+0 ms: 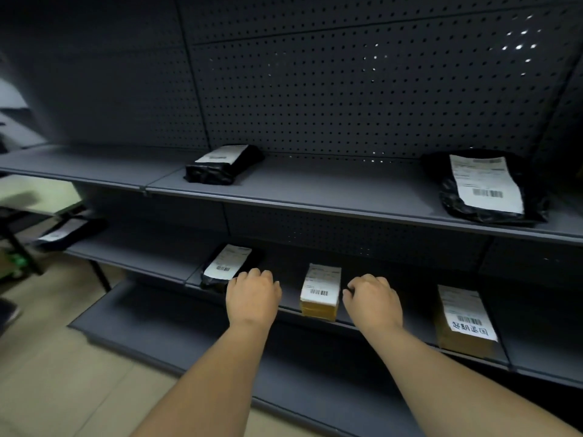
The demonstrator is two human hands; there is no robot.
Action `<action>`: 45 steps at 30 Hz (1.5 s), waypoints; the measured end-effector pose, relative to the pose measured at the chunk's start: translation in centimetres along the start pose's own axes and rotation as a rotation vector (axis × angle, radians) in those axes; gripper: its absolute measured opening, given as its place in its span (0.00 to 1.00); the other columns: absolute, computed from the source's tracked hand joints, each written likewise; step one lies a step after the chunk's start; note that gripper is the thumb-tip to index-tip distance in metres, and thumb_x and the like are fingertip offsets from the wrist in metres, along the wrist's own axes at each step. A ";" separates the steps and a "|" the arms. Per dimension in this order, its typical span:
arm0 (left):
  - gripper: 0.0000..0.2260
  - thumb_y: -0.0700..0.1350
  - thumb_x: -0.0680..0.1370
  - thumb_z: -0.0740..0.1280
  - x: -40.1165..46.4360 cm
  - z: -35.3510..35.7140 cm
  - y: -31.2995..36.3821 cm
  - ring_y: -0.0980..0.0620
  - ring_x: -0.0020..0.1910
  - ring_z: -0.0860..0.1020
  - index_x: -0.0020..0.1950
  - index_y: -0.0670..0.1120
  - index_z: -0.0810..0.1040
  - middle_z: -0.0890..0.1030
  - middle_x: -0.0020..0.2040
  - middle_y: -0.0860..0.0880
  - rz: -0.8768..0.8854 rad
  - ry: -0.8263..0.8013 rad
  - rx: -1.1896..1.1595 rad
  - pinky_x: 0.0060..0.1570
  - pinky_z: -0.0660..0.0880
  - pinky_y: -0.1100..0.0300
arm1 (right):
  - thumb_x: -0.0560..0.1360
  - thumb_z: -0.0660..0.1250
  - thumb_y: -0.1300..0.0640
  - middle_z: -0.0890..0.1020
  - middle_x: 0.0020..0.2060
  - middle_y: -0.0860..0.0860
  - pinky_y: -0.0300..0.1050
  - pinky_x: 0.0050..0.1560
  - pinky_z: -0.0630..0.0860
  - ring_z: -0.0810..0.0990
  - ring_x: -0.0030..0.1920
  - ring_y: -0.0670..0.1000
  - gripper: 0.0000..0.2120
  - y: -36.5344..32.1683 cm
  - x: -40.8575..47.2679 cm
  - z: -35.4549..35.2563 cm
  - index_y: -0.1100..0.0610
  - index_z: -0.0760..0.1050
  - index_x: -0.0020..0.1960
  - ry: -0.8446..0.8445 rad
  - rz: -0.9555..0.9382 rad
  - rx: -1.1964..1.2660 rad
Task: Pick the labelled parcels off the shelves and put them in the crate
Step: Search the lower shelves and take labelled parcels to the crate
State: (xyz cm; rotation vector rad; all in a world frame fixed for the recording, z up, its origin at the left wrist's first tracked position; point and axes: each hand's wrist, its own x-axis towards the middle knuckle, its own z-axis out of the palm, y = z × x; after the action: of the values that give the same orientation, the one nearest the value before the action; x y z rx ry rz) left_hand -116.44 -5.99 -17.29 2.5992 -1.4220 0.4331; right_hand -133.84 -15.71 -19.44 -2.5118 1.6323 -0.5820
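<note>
A small brown box parcel [320, 291] with a white barcode label stands on the middle shelf [410, 332]. My left hand [254, 294] hovers just left of it, fingers curled down, holding nothing. My right hand [372, 298] hovers just right of it, also empty with curled fingers. A black bag parcel [228, 264] with a label lies by my left hand's knuckles. A bigger brown box parcel [465, 320] sits further right on the same shelf. No crate is in view.
On the upper shelf [315, 190] lie two black labelled bags, one in the middle [222, 164] and one at the right [485, 187]. Another black bag [67, 233] lies far left on the middle shelf. A perforated back panel [347, 89] rises behind. Tan floor [63, 373] lies below left.
</note>
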 end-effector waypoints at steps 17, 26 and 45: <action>0.14 0.54 0.80 0.55 -0.9 1.8 -10.1 0.51 0.52 0.76 0.53 0.49 0.77 0.80 0.51 0.52 -0.161 -0.020 0.022 0.51 0.68 0.58 | 0.78 0.59 0.49 0.80 0.54 0.50 0.46 0.54 0.72 0.74 0.57 0.52 0.14 -9.6 0.8 4.3 0.52 0.79 0.56 -0.058 -0.115 0.008; 0.14 0.54 0.80 0.55 0.7 1.3 -24.0 0.50 0.53 0.76 0.54 0.49 0.76 0.79 0.51 0.51 -0.147 -0.022 0.040 0.51 0.69 0.56 | 0.78 0.59 0.49 0.79 0.52 0.49 0.46 0.54 0.71 0.74 0.56 0.51 0.13 -23.2 -1.3 7.3 0.52 0.77 0.56 -0.051 -0.093 0.083; 0.14 0.53 0.81 0.55 4.2 5.1 -34.0 0.49 0.52 0.76 0.53 0.49 0.76 0.79 0.51 0.50 -0.037 -0.094 -0.017 0.52 0.69 0.56 | 0.78 0.61 0.51 0.79 0.55 0.49 0.46 0.55 0.72 0.73 0.58 0.51 0.13 -32.6 -2.1 12.9 0.53 0.78 0.58 -0.065 0.052 0.120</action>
State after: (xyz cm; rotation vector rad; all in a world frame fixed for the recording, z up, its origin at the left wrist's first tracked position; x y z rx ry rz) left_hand -84.80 7.66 -20.49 2.6599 -1.3964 0.2963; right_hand -101.85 -1.68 -22.81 -2.3709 1.5859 -0.5689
